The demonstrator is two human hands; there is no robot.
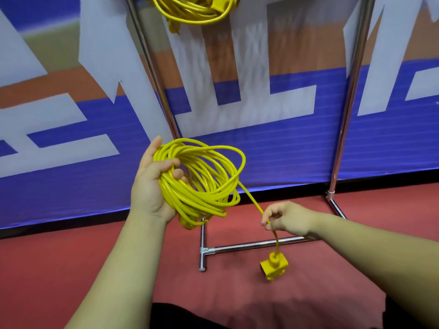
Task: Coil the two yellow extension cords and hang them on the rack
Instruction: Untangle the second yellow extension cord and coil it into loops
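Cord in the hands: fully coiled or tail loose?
Not fully: the left hand grips the coil; the tail runs straight to the right hand, which pinches it, socket end hanging below.

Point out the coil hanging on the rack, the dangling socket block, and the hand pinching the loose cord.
hung coil (190, 16), head view, lower loops of the bundle.
socket block (274, 265), head view, middle of its yellow body.
right hand (288, 218), head view, back of the hand.
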